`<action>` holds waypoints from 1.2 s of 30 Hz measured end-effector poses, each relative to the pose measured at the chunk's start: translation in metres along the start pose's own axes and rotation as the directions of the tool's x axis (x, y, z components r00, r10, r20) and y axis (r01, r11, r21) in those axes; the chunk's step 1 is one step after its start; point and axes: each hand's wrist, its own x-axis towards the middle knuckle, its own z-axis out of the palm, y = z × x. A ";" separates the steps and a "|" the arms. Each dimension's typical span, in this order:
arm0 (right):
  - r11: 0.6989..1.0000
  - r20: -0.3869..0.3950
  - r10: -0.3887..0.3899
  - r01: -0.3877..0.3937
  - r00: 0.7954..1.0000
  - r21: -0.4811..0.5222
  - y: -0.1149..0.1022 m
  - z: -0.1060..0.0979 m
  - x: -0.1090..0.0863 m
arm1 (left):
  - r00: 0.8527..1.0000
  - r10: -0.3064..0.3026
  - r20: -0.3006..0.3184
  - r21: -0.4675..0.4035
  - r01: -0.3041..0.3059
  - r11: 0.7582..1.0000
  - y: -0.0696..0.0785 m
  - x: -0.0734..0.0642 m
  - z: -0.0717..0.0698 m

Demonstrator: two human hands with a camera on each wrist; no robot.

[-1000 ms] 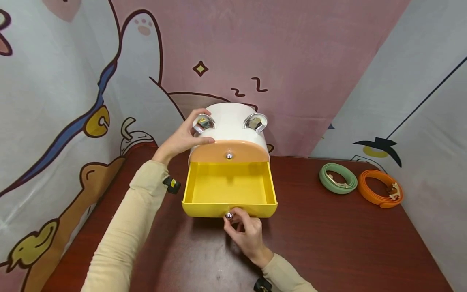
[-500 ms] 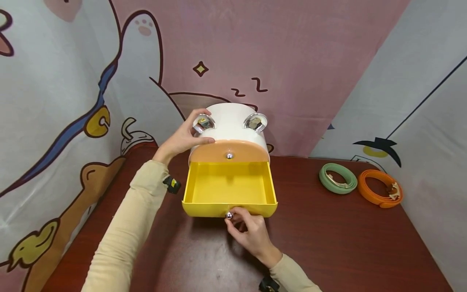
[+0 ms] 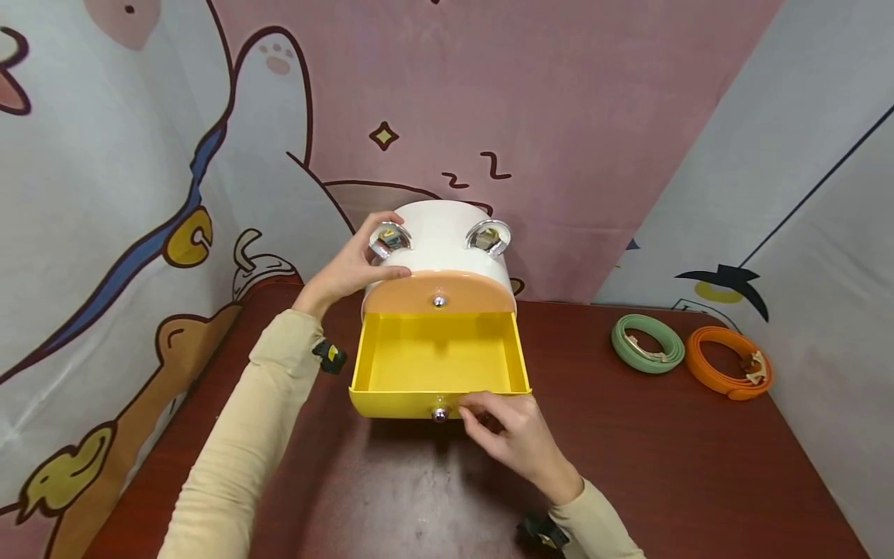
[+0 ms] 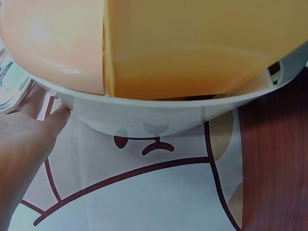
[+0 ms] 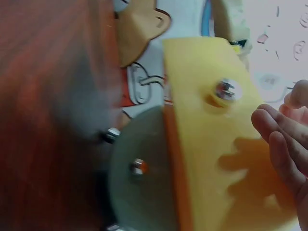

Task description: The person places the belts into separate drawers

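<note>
A white desktop drawer box (image 3: 444,225) shaped like an animal face stands on the table, with two chrome ring eyes and an orange upper drawer (image 3: 403,296). Its yellow lower drawer (image 3: 398,404) is pulled far out, and nothing lies in it. My left hand (image 3: 349,265) grips the box's upper left side around one ring eye, thumb at the front; in the left wrist view the thumb (image 4: 58,118) touches the white shell. My right hand (image 3: 517,435) is just right of the drawer's silver knob (image 3: 439,414), off it, fingers loosely bent; the right wrist view shows a gap between fingertips and knob.
A coiled green belt (image 3: 625,351) and a coiled orange belt (image 3: 705,373) lie side by side at the right of the dark red table (image 3: 628,466). Printed cloth (image 3: 559,116) hangs close behind the box and along both sides.
My right hand has let go of the silver knob and moved right. The left hand keeps its place on the box, and the yellow drawer stays out.
</note>
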 end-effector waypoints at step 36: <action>0.982 -0.143 0.188 -0.186 0.972 0.026 0.036 -0.070 0.011 | 1.000 -0.007 0.001 -0.053 0.007 0.999 0.001 -0.002 0.000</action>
